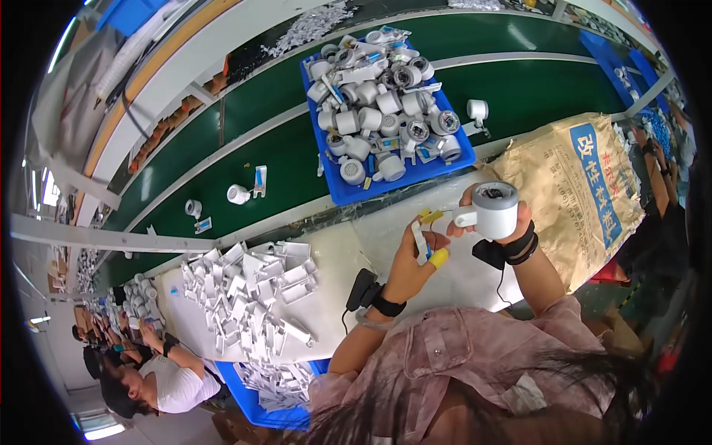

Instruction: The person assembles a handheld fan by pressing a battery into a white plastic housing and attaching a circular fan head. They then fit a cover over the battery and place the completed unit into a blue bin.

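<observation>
My right hand (521, 221) grips a white round housing (495, 211) with a dark, recessed open end tipped up and a short stem on its left. Close beside it, my left hand (417, 259) is closed around a narrow white and blue strip (421, 242). A small yellow piece (430, 216) shows above those fingers, and something thin appears to run from it toward the housing. A yellow cover (439, 257) sits on my left thumb. Both hands are held over the pale worktop (334, 248), each wrist carrying a black strapped device.
Similar housings heap a blue tray (337, 194) beyond my hands. White plastic pieces (256, 289) lie piled at left, above another blue bin (259, 417). A brown printed sack (578, 200) lies at right. Loose housings (238, 194) rest on the green belt (285, 167). Co-workers (182, 382) sit at left.
</observation>
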